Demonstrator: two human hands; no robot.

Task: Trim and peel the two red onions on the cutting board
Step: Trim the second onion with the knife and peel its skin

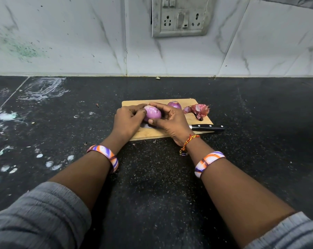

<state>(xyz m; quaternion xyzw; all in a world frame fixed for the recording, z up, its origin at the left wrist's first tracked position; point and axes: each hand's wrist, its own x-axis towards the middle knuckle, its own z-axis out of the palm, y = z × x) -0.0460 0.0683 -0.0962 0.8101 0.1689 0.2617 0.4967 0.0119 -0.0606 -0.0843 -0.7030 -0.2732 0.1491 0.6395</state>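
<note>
Left hand and right hand both curl fingers round peeled onion, held over cutting board. Second onion on board's far side; skins at right edge; knife at near edge.

Onions: pale purple, peeled.
Peel: reddish.
Cutting board: light wood.
Table: black, speckled.
Bangles: orange-purple-white swirls.

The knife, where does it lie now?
In the head view the knife lies across the cutting board's near edge, its blade under both hands, handle pointing right.
</note>
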